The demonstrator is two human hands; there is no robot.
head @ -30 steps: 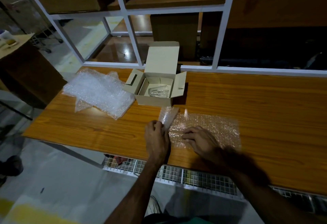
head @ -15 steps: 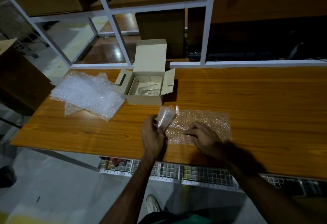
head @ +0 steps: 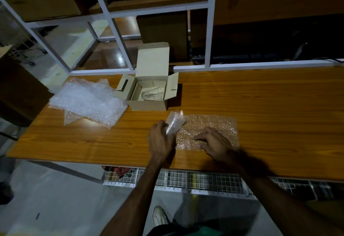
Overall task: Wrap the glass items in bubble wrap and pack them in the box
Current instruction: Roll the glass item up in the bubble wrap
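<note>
Near the front edge of the wooden surface [head: 260, 105], my left grip [head: 161, 140] holds what looks like a bubble-wrapped glass [head: 175, 123]. My right grip [head: 214, 142] rests, fingers spread, on the flat clear bubble-wrap sheet [head: 210, 124]. Farther back, the open tan cardboard box [head: 149, 94] holds a clear glass tumbler [head: 151, 95].

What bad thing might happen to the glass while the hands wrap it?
The left hand lifts just one end of the bubble wrap sheet, so the roll might come loose. The glass lying in the box looks bare, so another glass packed beside it might knock it.
</note>
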